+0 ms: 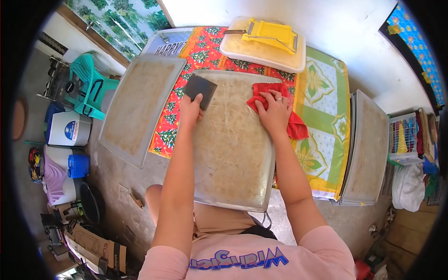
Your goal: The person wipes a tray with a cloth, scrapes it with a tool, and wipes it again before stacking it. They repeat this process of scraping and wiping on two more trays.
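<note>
My left hand (pixel 191 111) grips a dark flat square scraper (pixel 200 88) over the upper left part of a large metal tray (pixel 233 154). The tray has a brownish, smeared surface and lies at the table's front edge, reaching toward my lap. My right hand (pixel 274 111) presses on a red cloth (pixel 296 126) at the tray's upper right corner, with a ring on one finger. Part of the cloth hangs past the tray's right rim. Some fingers of my left hand are hidden behind the scraper.
Another tray (pixel 142 107) lies at the left, and stacked trays (pixel 366 149) stand at the right. A yellow slicer (pixel 273 36) and a knife (pixel 234 31) rest on a lidded white container (pixel 261 52) at the back. Green chairs (pixel 88 84) stand far left.
</note>
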A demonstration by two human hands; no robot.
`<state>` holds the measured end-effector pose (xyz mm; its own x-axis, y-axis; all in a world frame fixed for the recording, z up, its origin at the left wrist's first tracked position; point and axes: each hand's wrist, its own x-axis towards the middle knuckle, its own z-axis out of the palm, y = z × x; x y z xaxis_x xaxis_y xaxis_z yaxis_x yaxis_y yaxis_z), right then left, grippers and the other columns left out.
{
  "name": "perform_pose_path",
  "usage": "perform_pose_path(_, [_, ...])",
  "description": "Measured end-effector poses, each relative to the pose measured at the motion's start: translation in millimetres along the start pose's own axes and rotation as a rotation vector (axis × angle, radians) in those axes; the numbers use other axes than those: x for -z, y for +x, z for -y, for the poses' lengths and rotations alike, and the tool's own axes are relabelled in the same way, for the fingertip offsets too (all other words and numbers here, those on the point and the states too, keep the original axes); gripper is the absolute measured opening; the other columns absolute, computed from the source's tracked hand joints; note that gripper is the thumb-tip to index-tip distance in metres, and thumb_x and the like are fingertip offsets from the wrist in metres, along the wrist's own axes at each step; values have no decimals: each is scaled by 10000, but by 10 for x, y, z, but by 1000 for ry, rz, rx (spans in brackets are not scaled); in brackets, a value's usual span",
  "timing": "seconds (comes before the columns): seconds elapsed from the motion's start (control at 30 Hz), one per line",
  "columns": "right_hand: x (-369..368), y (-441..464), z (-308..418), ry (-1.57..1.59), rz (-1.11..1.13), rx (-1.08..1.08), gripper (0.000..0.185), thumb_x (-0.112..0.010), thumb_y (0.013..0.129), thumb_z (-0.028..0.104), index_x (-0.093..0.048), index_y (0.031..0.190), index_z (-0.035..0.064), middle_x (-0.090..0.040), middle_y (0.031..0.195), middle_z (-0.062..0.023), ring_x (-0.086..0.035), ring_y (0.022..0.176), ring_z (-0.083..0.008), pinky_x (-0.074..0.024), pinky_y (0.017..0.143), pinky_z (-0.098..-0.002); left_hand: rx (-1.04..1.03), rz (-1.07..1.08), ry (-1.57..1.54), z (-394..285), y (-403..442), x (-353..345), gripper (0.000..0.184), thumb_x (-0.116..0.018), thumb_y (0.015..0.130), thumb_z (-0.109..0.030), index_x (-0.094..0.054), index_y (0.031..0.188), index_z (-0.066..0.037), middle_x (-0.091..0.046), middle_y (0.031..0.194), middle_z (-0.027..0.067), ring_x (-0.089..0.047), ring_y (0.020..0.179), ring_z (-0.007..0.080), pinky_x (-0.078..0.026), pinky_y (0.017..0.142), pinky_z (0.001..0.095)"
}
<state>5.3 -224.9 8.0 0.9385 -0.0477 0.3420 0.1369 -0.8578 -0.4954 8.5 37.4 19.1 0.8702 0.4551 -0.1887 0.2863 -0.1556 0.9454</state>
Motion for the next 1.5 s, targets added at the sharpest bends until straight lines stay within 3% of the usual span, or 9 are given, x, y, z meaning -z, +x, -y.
perform_pose_path(0.1, [41, 10, 29, -15, 23, -35, 411, -657, 847, 379, -640, 1216, 200, -534, 1333, -59, -452, 1226, -289, -292, 1050, -487, -55, -60, -130, 17, -381, 194, 217, -655, 914, -196, -597, 932, 13, -566, 610, 63, -475, 383, 112, -351, 348, 292])
perform_pose_path(0.17, [11, 6, 38, -55, -26, -66, 495, -647, 855, 390, -576, 1311, 209, -476, 1406, -96, -414, 1284, -310, -282, 1068, -496, -83, -100, 18, 211, -692, 430, 222, -650, 921, -194, -611, 944, 23, -592, 678, 76, -535, 463, 138, -392, 416, 294])
perform_pose_path(0.3, [-94, 7, 21, -160, -63, -63, 608, -578, 895, 447, -454, 1433, 193, -328, 1529, -181, -289, 1406, -357, -188, 1141, -539, -571, -432, 462, 669, -1562, 894, 221, -652, 925, -175, -633, 995, 34, -639, 868, 113, -615, 849, 207, -474, 724, 392])
perform_pose_path(0.37, [-166, 16, 0, -250, -13, -47, 604, -532, 915, 471, -448, 1439, 182, -321, 1534, -196, -281, 1415, -366, -175, 1147, -549, -454, -396, 651, 779, -1998, 1137, 250, -681, 906, -147, -634, 1073, 34, -660, 1015, 112, -599, 976, 195, -461, 847, 375])
perform_pose_path(0.47, [-226, 52, -10, -371, 63, -41, 608, -461, 943, 490, -437, 1445, 147, -311, 1530, -236, -275, 1420, -387, -170, 1149, -566, 29, -218, -207, 845, -2471, 1282, 267, -676, 909, -116, -631, 1134, 21, -651, 1121, 82, -579, 1043, 164, -434, 919, 324])
perform_pose_path(0.57, [-255, 93, 24, -371, 91, -66, 610, -472, 939, 482, -446, 1435, 127, -318, 1521, -248, -281, 1413, -403, -172, 1148, -572, 32, -189, -603, 904, -2626, 1310, 272, -647, 926, -93, -621, 1179, 3, -647, 1137, 50, -584, 1025, 142, -441, 916, 298])
perform_pose_path(1.0, [-854, 553, 615, -209, 170, 74, 655, -536, 901, 474, -431, 1444, 123, -305, 1543, -197, -277, 1421, -387, -198, 1161, -532, 300, -47, -882, 708, -2496, 1585, 352, -542, 980, -136, -497, 1329, -127, -545, 1313, 51, -523, 1198, 251, -440, 953, 540])
perform_pose_path(1.23, [-1251, 672, 1312, -141, 316, 225, 684, -524, 896, 514, -402, 1468, 158, -250, 1580, -142, -213, 1458, -348, -148, 1182, -508, 308, 5, -1161, 907, -2485, 1562, 362, -524, 984, -138, -464, 1341, -120, -538, 1335, 78, -511, 1241, 281, -433, 971, 571])
perform_pose_path(1.5, [-1460, 378, 1734, -2, 360, 507, 588, -513, 920, 459, -444, 1424, 164, -367, 1523, -111, -300, 1422, -305, -209, 1173, -480, 279, 52, -1362, 1038, -2404, 1533, 370, -533, 981, -147, -459, 1338, -89, -535, 1353, 96, -492, 1267, 295, -398, 1026, 567])
